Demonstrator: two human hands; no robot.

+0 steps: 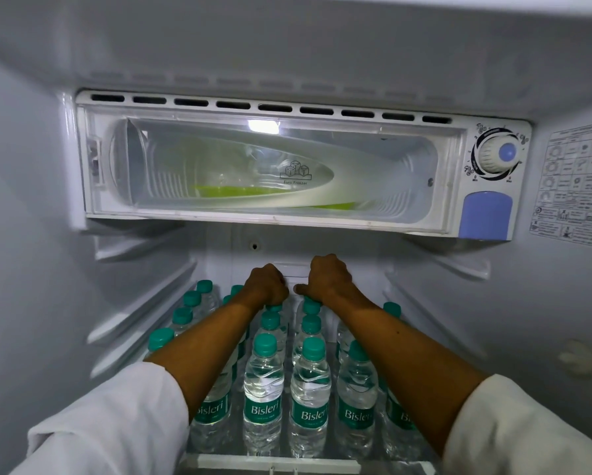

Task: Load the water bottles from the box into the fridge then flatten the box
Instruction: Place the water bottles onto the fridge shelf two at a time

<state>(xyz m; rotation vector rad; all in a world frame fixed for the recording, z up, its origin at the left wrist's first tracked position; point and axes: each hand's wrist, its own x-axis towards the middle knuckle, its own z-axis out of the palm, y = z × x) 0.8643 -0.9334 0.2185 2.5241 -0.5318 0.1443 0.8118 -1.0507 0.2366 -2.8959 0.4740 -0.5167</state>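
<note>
Teal-capped water bottles (pixel 263 389) fill the shelf (pixel 274 465); we curl our left hand (pixel 266 282) and right hand (pixel 328 277) around back-row bottles beneath our fingers; next, releasing them upright.

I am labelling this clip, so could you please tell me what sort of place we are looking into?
The inside of a small fridge: a freezer compartment, a thermostat dial and a shelf of Bisleri water bottles.

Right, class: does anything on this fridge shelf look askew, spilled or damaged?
Nothing stands out. The Bisleri bottles stand upright in rows on the shelf, caps on, while the left hand and right hand grip rear bottles.
</note>
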